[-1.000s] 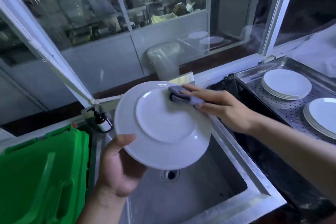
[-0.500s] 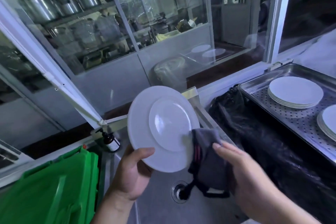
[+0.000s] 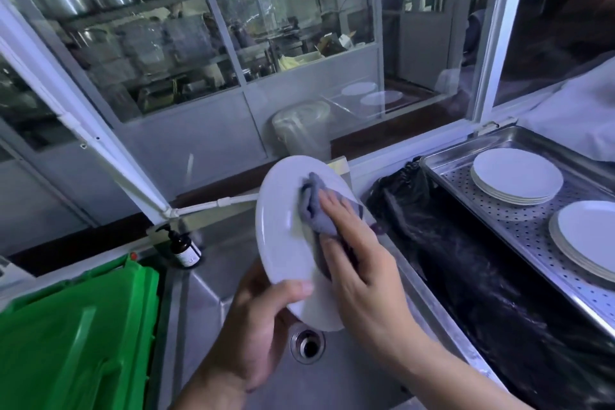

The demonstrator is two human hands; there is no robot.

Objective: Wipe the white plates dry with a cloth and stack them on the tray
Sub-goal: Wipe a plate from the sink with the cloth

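My left hand (image 3: 256, 319) grips a white plate (image 3: 283, 226) by its lower rim and holds it tilted on edge above the sink. Flat against the plate's face, my right hand (image 3: 359, 263) presses a grey cloth (image 3: 316, 210). The cloth covers the plate's middle and right side. To the right, a perforated steel tray (image 3: 519, 233) carries two stacks of white plates: a far stack (image 3: 517, 176) and a near stack (image 3: 589, 236) cut off by the frame edge.
A steel sink (image 3: 233, 293) with a drain (image 3: 307, 345) lies under the plate. A green crate (image 3: 76, 336) stands at the left, a brown pump bottle (image 3: 183, 243) behind it. A black plastic bag (image 3: 466, 263) fills the gap between sink and tray. Glass partitions rise behind.
The plate has been turned so that a different face meets the cloth. My right hand rose from below the plate's rim onto its face, pressing the cloth there.
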